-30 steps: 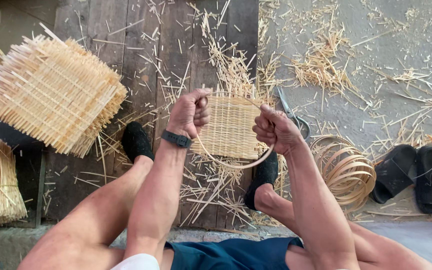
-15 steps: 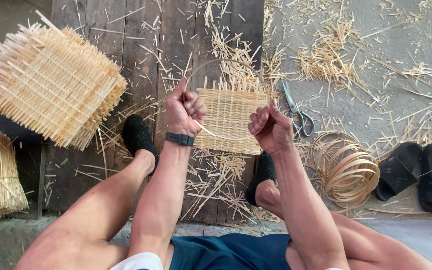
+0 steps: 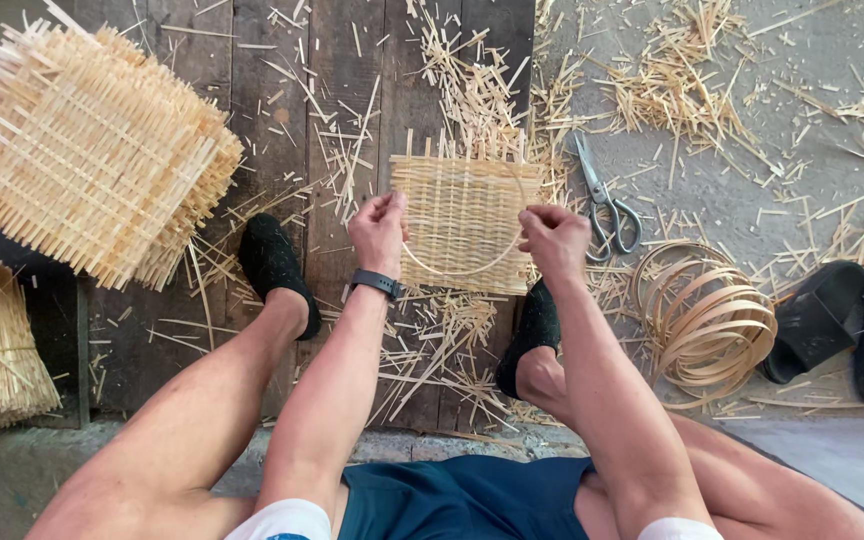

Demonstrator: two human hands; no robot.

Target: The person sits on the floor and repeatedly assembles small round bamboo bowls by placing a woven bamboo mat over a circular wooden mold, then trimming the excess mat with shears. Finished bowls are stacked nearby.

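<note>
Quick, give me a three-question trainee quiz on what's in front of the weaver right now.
1. True or false: the scissors lie left of the woven mat.
2. What does the bent strip span? A) both hands B) both shoes C) the coil
3. Which wrist bears the dark band?

Key: 1 false, they lie to its right. 2 A, from the left hand to the right hand. 3 the left.

Scissors (image 3: 607, 205) & strip coil (image 3: 707, 320) are blocking right side; woven stack (image 3: 87, 150) is crowding left; planks (image 3: 322, 150) between are lying open w/ scraps.
</note>
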